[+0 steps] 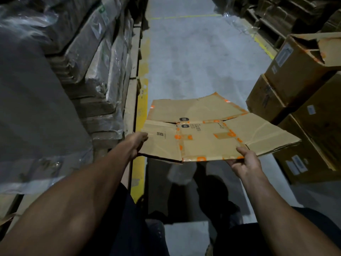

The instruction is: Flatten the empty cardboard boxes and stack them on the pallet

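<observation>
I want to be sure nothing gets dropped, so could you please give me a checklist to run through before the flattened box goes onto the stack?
1. Flattened box fully collapsed: ok, it lies flat with flaps spread.
2. Left hand grip on the left edge: ok.
3. Right hand grip on the near edge: ok.
4. Aisle floor ahead free of obstacles: ok.
5. Pallet location: cannot tell, none clearly visible.
6. Tape strips all cut: cannot tell.
</observation>
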A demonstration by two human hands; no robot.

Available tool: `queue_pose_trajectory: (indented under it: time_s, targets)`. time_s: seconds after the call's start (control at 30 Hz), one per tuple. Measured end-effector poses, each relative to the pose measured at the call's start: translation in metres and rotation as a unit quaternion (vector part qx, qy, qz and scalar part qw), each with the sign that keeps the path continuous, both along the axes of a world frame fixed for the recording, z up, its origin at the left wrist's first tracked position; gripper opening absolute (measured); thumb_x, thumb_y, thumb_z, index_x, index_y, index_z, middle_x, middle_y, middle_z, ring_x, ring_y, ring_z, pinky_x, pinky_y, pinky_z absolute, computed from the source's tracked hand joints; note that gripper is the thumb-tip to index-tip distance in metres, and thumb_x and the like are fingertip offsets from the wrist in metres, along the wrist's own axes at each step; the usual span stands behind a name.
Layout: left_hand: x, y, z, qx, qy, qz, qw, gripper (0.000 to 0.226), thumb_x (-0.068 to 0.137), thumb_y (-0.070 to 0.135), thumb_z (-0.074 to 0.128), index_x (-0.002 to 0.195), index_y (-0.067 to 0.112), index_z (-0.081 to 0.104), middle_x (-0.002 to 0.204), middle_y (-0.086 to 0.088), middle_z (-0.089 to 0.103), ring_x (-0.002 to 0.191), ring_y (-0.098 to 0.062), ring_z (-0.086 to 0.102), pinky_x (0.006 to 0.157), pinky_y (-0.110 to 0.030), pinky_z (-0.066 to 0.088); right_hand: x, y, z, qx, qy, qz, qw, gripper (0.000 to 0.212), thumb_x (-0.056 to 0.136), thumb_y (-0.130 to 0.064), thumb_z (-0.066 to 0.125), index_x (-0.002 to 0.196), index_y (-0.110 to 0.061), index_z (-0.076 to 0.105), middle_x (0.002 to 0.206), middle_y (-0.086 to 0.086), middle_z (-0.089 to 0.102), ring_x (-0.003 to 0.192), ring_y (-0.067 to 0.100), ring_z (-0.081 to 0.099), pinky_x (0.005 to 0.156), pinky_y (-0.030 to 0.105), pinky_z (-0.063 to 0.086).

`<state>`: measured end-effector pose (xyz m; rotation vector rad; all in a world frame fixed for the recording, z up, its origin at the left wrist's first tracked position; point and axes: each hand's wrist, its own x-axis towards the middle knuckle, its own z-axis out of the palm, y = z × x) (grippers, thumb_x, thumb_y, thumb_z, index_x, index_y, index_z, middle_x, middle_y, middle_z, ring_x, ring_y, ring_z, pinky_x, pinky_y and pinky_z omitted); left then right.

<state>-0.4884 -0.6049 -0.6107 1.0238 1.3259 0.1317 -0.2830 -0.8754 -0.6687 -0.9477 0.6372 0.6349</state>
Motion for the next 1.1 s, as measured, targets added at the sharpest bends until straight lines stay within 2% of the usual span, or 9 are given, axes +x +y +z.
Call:
queue_pose_trajectory:
  time_s: [0.17, 0.33, 0.4, 0.47, 0.6, 0.7, 0.77, 0.87, 1.1]
  targets:
    - [0.025, 0.023, 0.001, 0.055, 0.117, -0.123, 0.984, 0.019, 0.099, 0.013, 0.059, 0.081, 0.005, 0.058, 0.077, -0.009, 0.060, 0.066, -0.018, 0.055, 0.058, -0.027, 0.046, -0.002, 0.008, -0.010, 0.003, 0.006, 0.003, 1.000, 0.039, 0.095, 0.000, 0.056, 0.132, -0.009, 0.057, 0.096, 0.020, 0.076, 0.079, 0.037, 0.075, 0.056, 0.048, 0.059]
    - [0.055, 0.038, -0.022, 0.088, 0.169, -0.109, 0.976, 0.029, 0.099, 0.014, 0.054, 0.072, 0.005, 0.049, 0.046, -0.009, 0.054, 0.041, -0.019, 0.054, 0.041, -0.020, 0.039, -0.004, 0.015, -0.021, 0.023, 0.025, -0.004, 0.999, 0.034, 0.091, 0.005, 0.056, 0.123, -0.006, 0.061, 0.098, 0.022, 0.074, 0.078, 0.037, 0.075, 0.058, 0.050, 0.060]
    - [0.060, 0.043, -0.036, 0.123, 0.179, -0.090, 0.972, 0.020, 0.095, 0.018, 0.061, 0.090, -0.002, 0.059, 0.066, -0.018, 0.066, 0.060, -0.024, 0.066, 0.055, -0.024, 0.052, -0.004, 0.019, -0.029, 0.021, 0.036, -0.007, 0.999, 0.037, 0.088, 0.006, 0.057, 0.123, -0.005, 0.061, 0.104, 0.023, 0.074, 0.086, 0.039, 0.074, 0.069, 0.055, 0.060]
    - [0.060, 0.053, -0.053, 0.194, 0.230, -0.107, 0.948, 0.043, 0.091, 0.034, 0.068, 0.110, -0.004, 0.062, 0.104, -0.024, 0.068, 0.095, -0.037, 0.066, 0.084, -0.040, 0.057, -0.003, 0.027, -0.036, 0.006, 0.054, -0.009, 0.998, 0.043, 0.083, 0.007, 0.059, 0.124, -0.003, 0.061, 0.106, 0.023, 0.073, 0.089, 0.041, 0.073, 0.079, 0.060, 0.057]
    - [0.067, 0.056, -0.049, 0.273, 0.271, -0.143, 0.912, 0.041, 0.094, 0.046, 0.062, 0.093, 0.004, 0.060, 0.095, -0.014, 0.065, 0.093, -0.035, 0.064, 0.084, -0.042, 0.055, -0.003, 0.041, -0.029, -0.011, 0.070, 0.000, 0.997, 0.035, 0.086, 0.006, 0.060, 0.121, 0.001, 0.062, 0.109, 0.023, 0.072, 0.098, 0.039, 0.071, 0.081, 0.058, 0.055]
    - [0.074, 0.053, -0.027, 0.301, 0.288, -0.144, 0.897, 0.039, 0.096, 0.045, 0.060, 0.079, 0.011, 0.052, 0.089, -0.012, 0.062, 0.087, -0.033, 0.061, 0.081, -0.043, 0.054, 0.001, 0.042, -0.006, -0.006, 0.054, 0.004, 0.999, 0.068, 0.062, 0.006, 0.076, 0.128, 0.002, 0.060, 0.117, 0.023, 0.069, 0.108, 0.040, 0.067, 0.092, 0.060, 0.052]
    - [0.076, 0.051, -0.005, 0.304, 0.287, -0.136, 0.898, 0.040, 0.096, 0.046, 0.060, 0.077, 0.012, 0.050, 0.085, -0.011, 0.061, 0.084, -0.032, 0.060, 0.079, -0.045, 0.055, 0.004, 0.039, 0.015, 0.001, 0.058, 0.011, 0.998, 0.098, 0.030, -0.001, 0.087, 0.124, 0.002, 0.061, 0.113, 0.022, 0.071, 0.101, 0.038, 0.071, 0.079, 0.056, 0.058]
    - [0.076, 0.046, 0.039, 0.309, 0.288, -0.132, 0.897, 0.041, 0.097, 0.046, 0.058, 0.084, 0.007, 0.053, 0.084, -0.010, 0.058, 0.082, -0.030, 0.057, 0.073, -0.041, 0.051, 0.006, 0.031, 0.058, 0.025, 0.064, 0.001, 0.998, 0.101, 0.022, -0.002, 0.094, 0.118, 0.000, 0.063, 0.102, 0.020, 0.074, 0.086, 0.033, 0.075, 0.062, 0.054, 0.061]
    - [0.086, 0.037, 0.206, 0.326, 0.257, -0.088, 0.905, 0.044, 0.098, 0.045, 0.057, 0.102, 0.001, 0.061, 0.095, -0.017, 0.061, 0.095, -0.036, 0.061, 0.072, -0.039, 0.046, 0.016, 0.027, 0.209, 0.065, 0.072, -0.028, 0.995, 0.127, 0.000, -0.003, 0.099, 0.122, -0.005, 0.063, 0.114, 0.019, 0.072, 0.114, 0.037, 0.064, 0.106, 0.063, 0.041]
